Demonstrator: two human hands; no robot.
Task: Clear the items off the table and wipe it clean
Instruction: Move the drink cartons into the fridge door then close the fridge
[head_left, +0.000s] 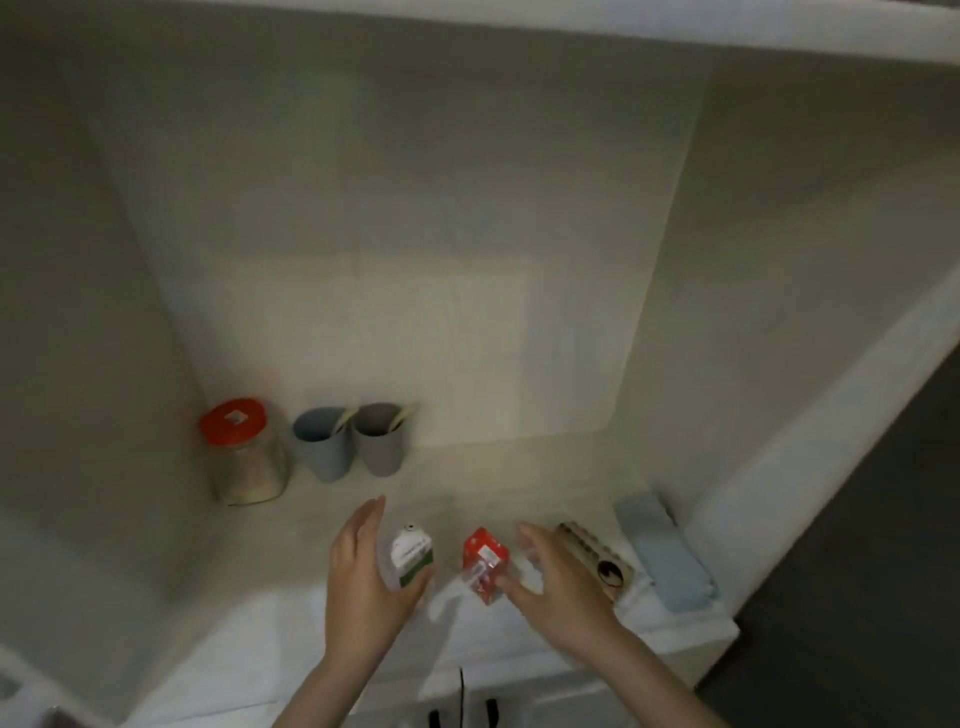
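Observation:
Two small drink cartons stand near the front of a white counter (519, 478). My left hand (363, 577) is beside the white and green carton (410, 558), fingers straight and the thumb reaching under the carton's base. My right hand (550, 582) is spread just right of the red carton (484, 565), with the thumb touching its lower corner. Neither hand is wrapped around its carton. Motion blurs the right fingers.
At the back left stand a glass jar with a red lid (244, 452), a blue cup (322, 441) and a grey cup (382, 439), each cup holding a stick. A wooden block (597, 558) and a folded blue cloth (665, 553) lie to the right. Walls close in on three sides.

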